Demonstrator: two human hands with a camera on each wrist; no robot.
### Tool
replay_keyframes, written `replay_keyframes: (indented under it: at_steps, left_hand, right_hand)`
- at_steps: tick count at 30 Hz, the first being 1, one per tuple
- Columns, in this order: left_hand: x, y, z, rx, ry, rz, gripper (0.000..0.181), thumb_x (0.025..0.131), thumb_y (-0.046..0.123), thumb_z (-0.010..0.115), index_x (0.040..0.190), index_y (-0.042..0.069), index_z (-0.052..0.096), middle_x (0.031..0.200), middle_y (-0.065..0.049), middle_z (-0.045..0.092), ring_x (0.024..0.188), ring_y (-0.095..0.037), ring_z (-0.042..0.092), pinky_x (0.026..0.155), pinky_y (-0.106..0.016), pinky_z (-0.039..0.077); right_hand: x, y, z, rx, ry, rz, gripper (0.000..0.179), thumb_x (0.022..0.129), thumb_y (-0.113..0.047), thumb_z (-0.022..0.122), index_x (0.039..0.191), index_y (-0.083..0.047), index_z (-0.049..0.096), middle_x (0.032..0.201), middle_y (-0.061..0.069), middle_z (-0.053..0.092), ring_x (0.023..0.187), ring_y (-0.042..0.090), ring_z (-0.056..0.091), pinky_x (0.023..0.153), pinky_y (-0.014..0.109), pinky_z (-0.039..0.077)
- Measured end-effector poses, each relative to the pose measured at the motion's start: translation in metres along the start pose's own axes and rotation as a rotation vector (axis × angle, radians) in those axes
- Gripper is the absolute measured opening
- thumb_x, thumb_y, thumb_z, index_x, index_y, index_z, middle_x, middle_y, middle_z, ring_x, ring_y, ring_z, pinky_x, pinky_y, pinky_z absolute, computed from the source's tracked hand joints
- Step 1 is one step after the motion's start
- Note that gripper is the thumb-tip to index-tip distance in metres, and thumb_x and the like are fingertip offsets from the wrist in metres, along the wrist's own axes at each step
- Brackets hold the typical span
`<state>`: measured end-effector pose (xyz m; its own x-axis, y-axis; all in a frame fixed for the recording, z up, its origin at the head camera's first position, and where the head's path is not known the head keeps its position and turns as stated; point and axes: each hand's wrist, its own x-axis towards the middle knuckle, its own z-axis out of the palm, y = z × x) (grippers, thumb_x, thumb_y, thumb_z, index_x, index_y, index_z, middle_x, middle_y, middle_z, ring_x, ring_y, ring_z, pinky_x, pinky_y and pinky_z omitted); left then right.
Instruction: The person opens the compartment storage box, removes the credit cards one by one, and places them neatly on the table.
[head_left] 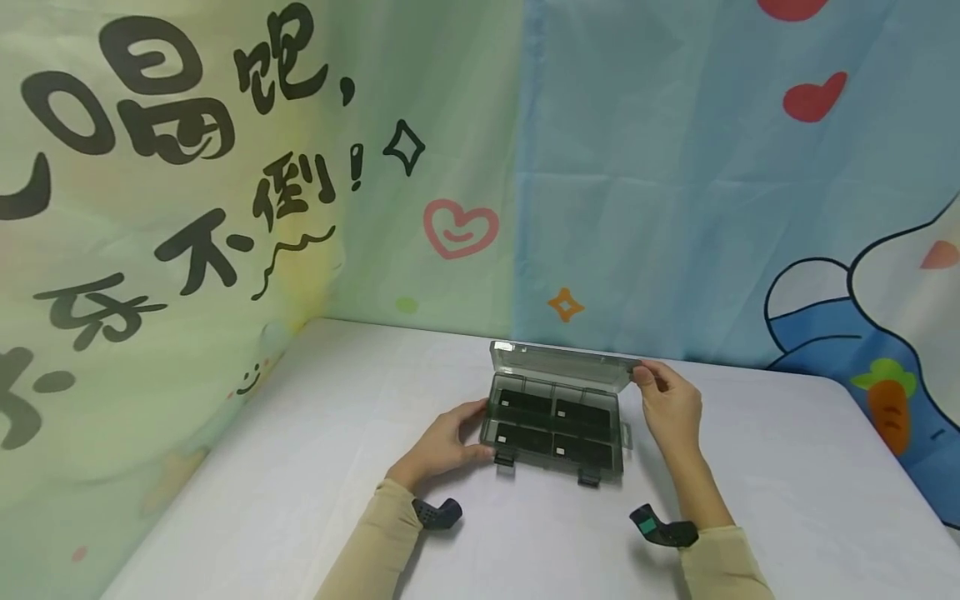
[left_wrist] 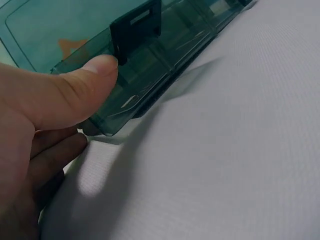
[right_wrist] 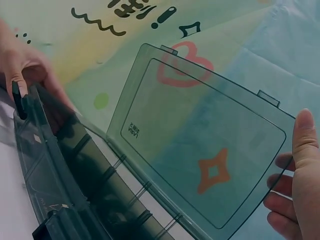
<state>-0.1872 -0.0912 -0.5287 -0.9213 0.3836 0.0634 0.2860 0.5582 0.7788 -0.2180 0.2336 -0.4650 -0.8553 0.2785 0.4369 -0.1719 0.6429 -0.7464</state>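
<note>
Nearest to us, two beige sleeves [head_left: 372,537] come in from the bottom of the head view, with a black device [head_left: 438,514] at the left wrist and another dark unit [head_left: 663,529], green-patched, at the right. Just beyond, we see the left hand [head_left: 442,442] wrapped on the near left corner of a tinted box [head_left: 543,462]: only a narrow gap between thumb and fingers, thumb against the front wall right beside a latch, fingers round the side (partly hidden in the left wrist view). Two latches [head_left: 588,477] hang off the front edge. The box lies flat on the white worktop [head_left: 360,400], see-through and divided; inside we count four dark panels [head_left: 525,438] in two rows, each with a small pale mark. A clear loop [head_left: 627,435] sticks out on the right side. At the back, the lid [head_left: 555,360] stands raised on its hinge. The right hand [head_left: 670,408] pinches its right corner, thumb on one face, fingers on the other, nearly closed. Farthest off, we have a printed backdrop [head_left: 615,167] with black lettering, a pink heart [head_left: 456,236], an orange star [head_left: 566,305] and a carrot [head_left: 891,412].
</note>
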Motion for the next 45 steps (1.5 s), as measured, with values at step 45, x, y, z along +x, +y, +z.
replay_keyframes:
  at_steps: [45]
  left_hand:
    - [0.004,-0.009,0.005,0.025,0.039,0.007,0.08,0.075,0.036,0.078,0.142,0.009,0.044,0.144,-0.006,0.048,0.136,-0.024,0.042,0.116,-0.04,0.032]
  right_hand:
    - [-0.011,0.049,0.036,0.064,-0.043,0.043,0.027,0.091,-0.016,0.063,0.114,-0.005,0.069,0.109,0.012,0.071,0.08,-0.025,0.047,0.074,-0.008,0.037]
